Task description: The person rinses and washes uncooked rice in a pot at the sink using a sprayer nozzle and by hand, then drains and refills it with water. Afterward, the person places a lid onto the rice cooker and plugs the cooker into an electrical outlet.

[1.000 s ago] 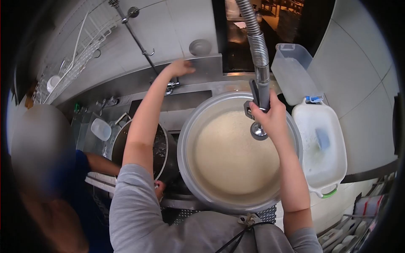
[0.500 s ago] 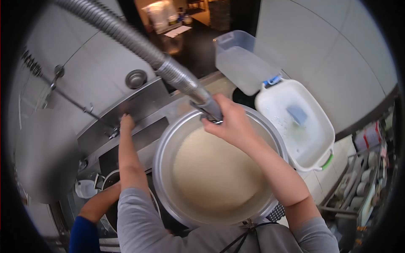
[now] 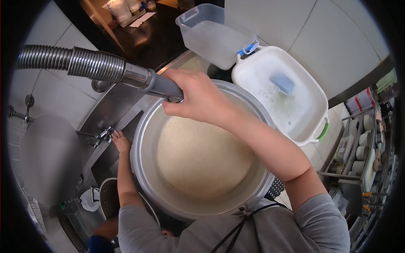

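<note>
My right hand (image 3: 196,95) is wrapped round the grey end of a metal spray hose (image 3: 162,86), above the near-left part of a large round pot (image 3: 141,168). Pale, rice-like grains (image 3: 202,156) cover the pot's bottom; whether water lies over them is hard to tell. My left hand (image 3: 121,142) reaches past the pot's left side, its fingers curled at the handle of a wall tap (image 3: 105,134). No flow from the nozzle can be made out.
A white basin (image 3: 295,122) with soapy water and a blue sponge (image 3: 282,83) stands right of the pot. Behind is a clear plastic tub (image 3: 215,40). Another pot (image 3: 109,196) and a co-worker's arm (image 3: 105,232) are at lower left. Shelves (image 3: 358,147) line the right.
My left hand has come down from the sink's back panel to the tap handle. My right hand still grips the hose, now lying more level. The view has shifted, and the co-worker's arm is lower.
</note>
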Demonstrator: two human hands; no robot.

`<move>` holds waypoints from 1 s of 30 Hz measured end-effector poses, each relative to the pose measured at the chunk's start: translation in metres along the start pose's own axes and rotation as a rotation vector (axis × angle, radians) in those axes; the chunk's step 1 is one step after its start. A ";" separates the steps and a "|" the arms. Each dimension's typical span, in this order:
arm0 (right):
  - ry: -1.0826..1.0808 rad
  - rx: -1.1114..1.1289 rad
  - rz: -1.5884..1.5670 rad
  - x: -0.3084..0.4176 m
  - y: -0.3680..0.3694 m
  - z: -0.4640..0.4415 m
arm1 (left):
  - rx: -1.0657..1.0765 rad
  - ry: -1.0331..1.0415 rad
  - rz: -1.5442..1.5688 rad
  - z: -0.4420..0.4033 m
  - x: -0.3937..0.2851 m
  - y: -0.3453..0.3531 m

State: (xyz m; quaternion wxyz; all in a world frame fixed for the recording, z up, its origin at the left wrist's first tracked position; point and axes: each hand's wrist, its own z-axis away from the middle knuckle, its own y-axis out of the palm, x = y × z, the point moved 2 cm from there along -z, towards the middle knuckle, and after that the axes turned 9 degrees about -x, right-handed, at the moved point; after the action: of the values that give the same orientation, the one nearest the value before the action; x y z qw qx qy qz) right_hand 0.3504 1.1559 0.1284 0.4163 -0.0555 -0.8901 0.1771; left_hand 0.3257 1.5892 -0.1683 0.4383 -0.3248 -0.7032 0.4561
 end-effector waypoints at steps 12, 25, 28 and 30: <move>0.014 0.122 -0.033 0.010 0.003 0.009 | 0.519 0.080 0.177 -0.070 0.052 0.040; -0.044 0.389 -0.182 0.032 0.029 0.043 | 0.034 0.469 2.055 0.070 -0.050 -0.398; -0.014 0.419 -0.271 0.030 0.012 0.047 | -0.084 0.530 2.005 0.100 -0.067 -0.430; -0.087 0.330 -0.214 0.024 -0.020 0.057 | -0.094 0.378 1.828 0.110 -0.073 -0.439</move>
State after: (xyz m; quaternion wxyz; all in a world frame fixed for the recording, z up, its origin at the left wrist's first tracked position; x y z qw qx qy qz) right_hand 0.2928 1.1282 0.1189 0.3973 0.1161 -0.8670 0.2774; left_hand 0.2293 1.3238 0.1926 0.0027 -0.8381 -0.1096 0.5344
